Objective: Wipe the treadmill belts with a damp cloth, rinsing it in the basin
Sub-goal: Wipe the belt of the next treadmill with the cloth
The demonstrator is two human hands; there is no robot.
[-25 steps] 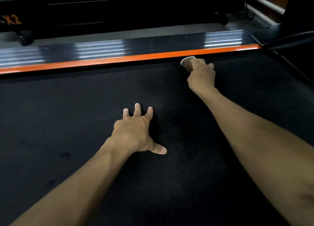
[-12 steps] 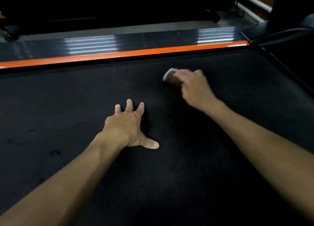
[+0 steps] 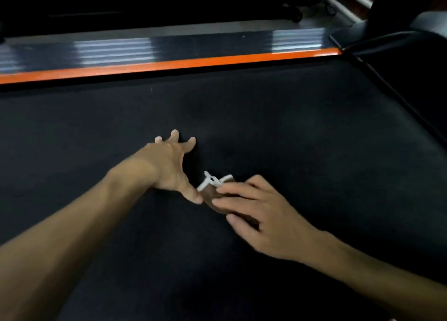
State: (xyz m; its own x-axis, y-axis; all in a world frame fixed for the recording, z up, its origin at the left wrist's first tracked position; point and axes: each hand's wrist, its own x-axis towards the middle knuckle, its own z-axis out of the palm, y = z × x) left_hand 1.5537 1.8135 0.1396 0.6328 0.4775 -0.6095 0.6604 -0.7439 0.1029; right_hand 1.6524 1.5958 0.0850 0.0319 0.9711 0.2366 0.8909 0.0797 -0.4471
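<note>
The black treadmill belt [image 3: 266, 117] fills most of the head view. My left hand [image 3: 169, 166] rests on it near the middle, fingers spread, fingertips and thumb pressing down. Just to its right, my right hand [image 3: 266, 219] holds a small folded cloth [image 3: 210, 193], brownish with a white edge, between thumb and fingers, and keeps it down on the belt. The cloth's front end almost touches my left thumb. Most of the cloth is hidden under my right fingers. No basin is in view.
An orange strip [image 3: 193, 63] and a glossy dark side rail [image 3: 193, 45] border the belt's far edge. At the right the belt ends at a dark cover and upright [image 3: 399, 54]. Beyond the rail lie grey floor and another dark machine.
My right hand has dragged the cloth from the orange edge back across the belt toward me, ending beside my left thumb. My left hand stays braced in the same spot.
</note>
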